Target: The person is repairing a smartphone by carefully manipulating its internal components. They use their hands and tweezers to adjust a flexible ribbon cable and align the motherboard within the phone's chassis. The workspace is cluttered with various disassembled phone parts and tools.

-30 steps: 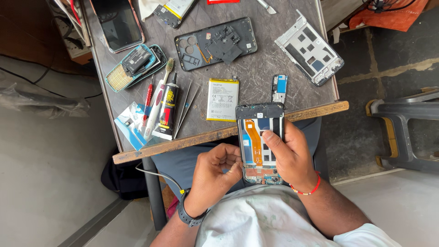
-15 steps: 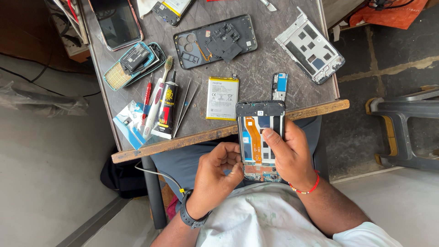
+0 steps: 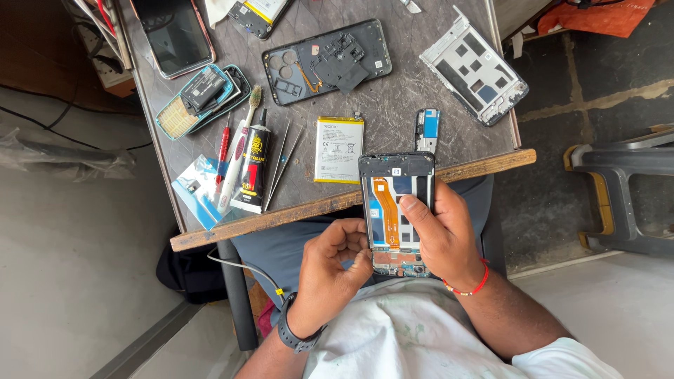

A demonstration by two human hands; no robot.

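An opened phone (image 3: 395, 184) with its back off shows an orange flex cable and bare circuit parts. My right hand (image 3: 442, 235) grips it from the right side, thumb lying across the middle of its inside. My left hand (image 3: 335, 263) is curled against the phone's lower left edge, fingertips pinched at the frame near the bottom board. The phone hangs over my lap, its top end over the table's wooden front edge (image 3: 295, 210).
On the grey table lie a white battery (image 3: 338, 149), a small blue board (image 3: 426, 129), a black back cover (image 3: 326, 60), a silver frame (image 3: 474, 67), a glue tube (image 3: 251, 168), tweezers (image 3: 281, 165), a toothbrush (image 3: 239, 151), a red screwdriver (image 3: 223, 147) and another phone (image 3: 175, 35).
None of the things has visibly moved; both hands keep the same hold on the phone, with only slight shifts of the left fingers.
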